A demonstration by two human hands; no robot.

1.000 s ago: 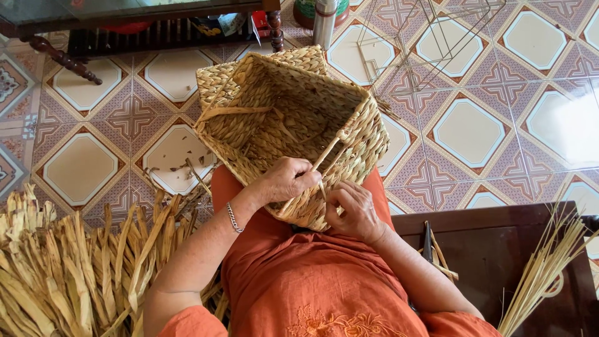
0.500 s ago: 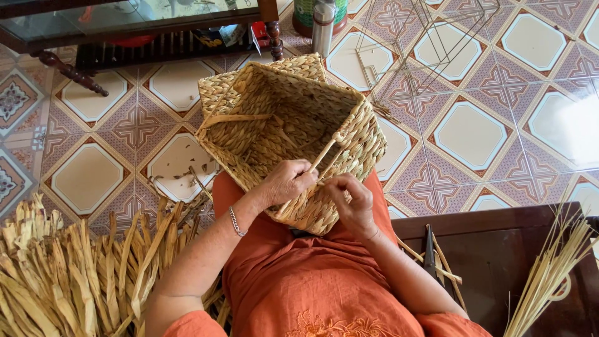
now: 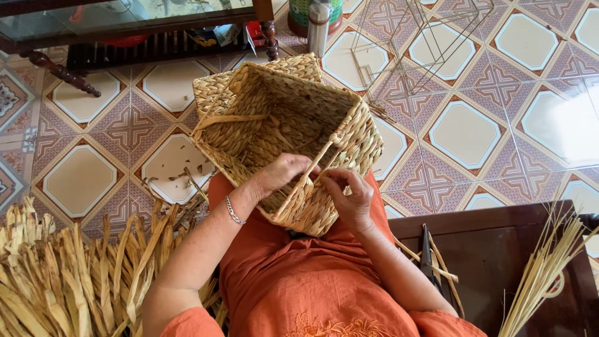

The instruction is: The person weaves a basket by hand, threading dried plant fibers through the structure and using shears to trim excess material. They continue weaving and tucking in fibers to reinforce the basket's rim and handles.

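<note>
Woven basket (image 3: 293, 125) rim in both grips

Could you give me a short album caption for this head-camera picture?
Both hands, left hand and right hand, work the rim of a woven basket on the lap.

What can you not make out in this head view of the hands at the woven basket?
- Left hand fingertips: curled over the basket rim.
- Basket's near corner: behind both hands; right hand covers it.
- Dried leaf pile: cut by the left edge.
- Dark tool on the wooden table: too small.
</note>
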